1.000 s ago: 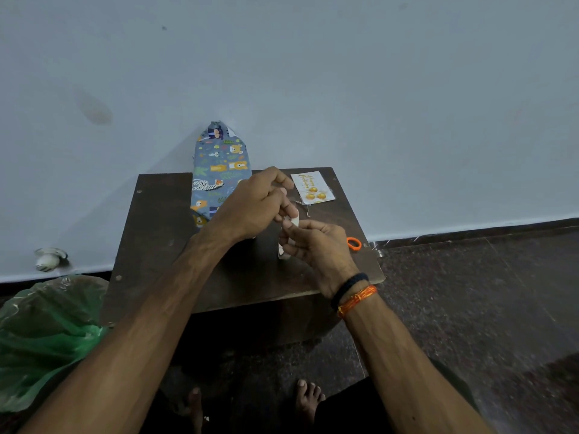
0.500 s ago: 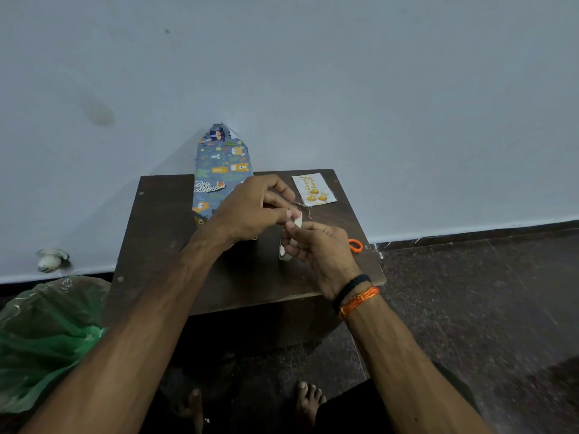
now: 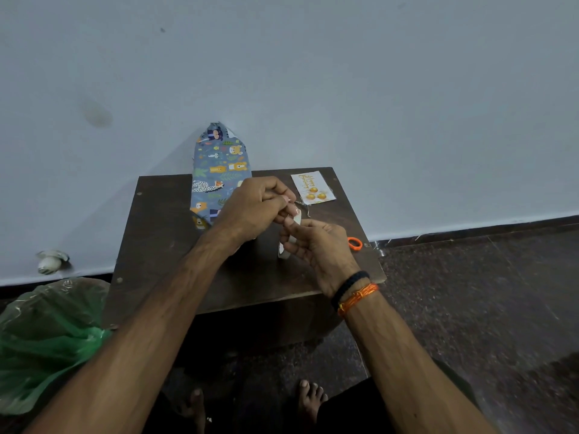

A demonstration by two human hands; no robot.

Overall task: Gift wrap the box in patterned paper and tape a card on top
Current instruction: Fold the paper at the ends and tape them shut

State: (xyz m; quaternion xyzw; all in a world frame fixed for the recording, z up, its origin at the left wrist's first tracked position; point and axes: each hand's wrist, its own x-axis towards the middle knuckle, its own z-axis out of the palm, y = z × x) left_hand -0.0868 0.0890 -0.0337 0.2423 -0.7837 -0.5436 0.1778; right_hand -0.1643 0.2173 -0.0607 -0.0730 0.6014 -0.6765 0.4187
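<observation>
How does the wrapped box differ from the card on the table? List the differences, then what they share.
The wrapped box is larger and covered in blue animal-print paper; the card is small and white with gold balls. The box is partly hidden behind the left hand; the card lies in full view, untouched. Both rest on the dark table near the wall.

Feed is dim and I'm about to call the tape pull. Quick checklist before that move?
1. Tape roll held: ok, right hand grips it above the table.
2. Tape end caught: cannot tell, left hand fingers pinch at the roll's top; the strip is too small to see.
3. Wrapped box within reach: ok, behind the left hand, against the wall.
4. Card ready: ok, flat on the table, untaped.
5. Scissors nearby: ok, only an orange handle shows, beside the right hand.
</observation>
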